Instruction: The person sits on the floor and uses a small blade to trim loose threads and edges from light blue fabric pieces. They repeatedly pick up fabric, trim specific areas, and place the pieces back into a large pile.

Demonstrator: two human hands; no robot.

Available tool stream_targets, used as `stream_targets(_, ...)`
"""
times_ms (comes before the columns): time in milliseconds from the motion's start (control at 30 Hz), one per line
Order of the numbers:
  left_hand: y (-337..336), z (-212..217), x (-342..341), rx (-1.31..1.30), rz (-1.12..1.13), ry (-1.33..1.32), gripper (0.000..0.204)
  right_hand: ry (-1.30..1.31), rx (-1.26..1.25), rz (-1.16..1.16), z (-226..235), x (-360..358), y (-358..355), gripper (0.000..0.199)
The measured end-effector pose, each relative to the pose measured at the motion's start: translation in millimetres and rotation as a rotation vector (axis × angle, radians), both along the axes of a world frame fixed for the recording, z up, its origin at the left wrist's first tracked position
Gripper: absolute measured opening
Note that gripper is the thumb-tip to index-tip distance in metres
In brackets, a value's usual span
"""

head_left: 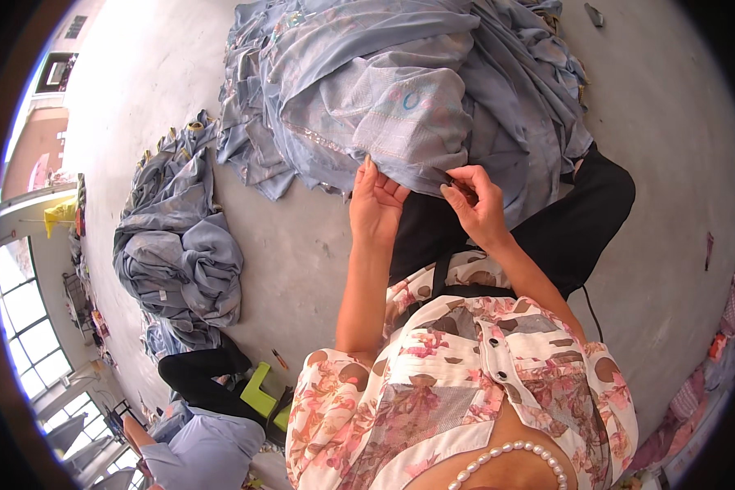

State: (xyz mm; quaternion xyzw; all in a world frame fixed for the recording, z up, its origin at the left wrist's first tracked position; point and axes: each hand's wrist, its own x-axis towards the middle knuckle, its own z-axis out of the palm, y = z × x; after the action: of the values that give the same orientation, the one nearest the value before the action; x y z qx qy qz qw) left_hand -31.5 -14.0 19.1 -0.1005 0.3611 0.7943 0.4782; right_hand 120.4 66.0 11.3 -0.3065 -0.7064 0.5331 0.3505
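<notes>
A big heap of pale blue-grey fabric (400, 90) lies on the concrete floor and over my knees. My left hand (374, 204) pinches the hem of the fabric at its lower edge, fingers pointing up. Just to its right, my right hand (475, 202) holds a small dark tool (459, 184), probably thread snips, against the same hem. The tool's tip is partly hidden by my fingers. Black trousers (580, 220) show beneath the cloth.
A second pile of the same blue-grey fabric (180, 245) lies on the floor (302, 261) to the left. Another person in a light blue top (204, 449) sits at lower left by a lime-green stool (261, 392). Windows line the far left.
</notes>
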Motion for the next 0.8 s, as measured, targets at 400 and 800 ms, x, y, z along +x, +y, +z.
stream_targets(400,2,-8,-1,0.012,-0.017,-0.151,0.028,-0.008,0.133,0.039,7,-16,2,0.024)
stream_targets(800,-1,3,-1,-0.028,0.026,0.035,0.027,-0.004,0.145,-0.032,13,-7,6,0.025)
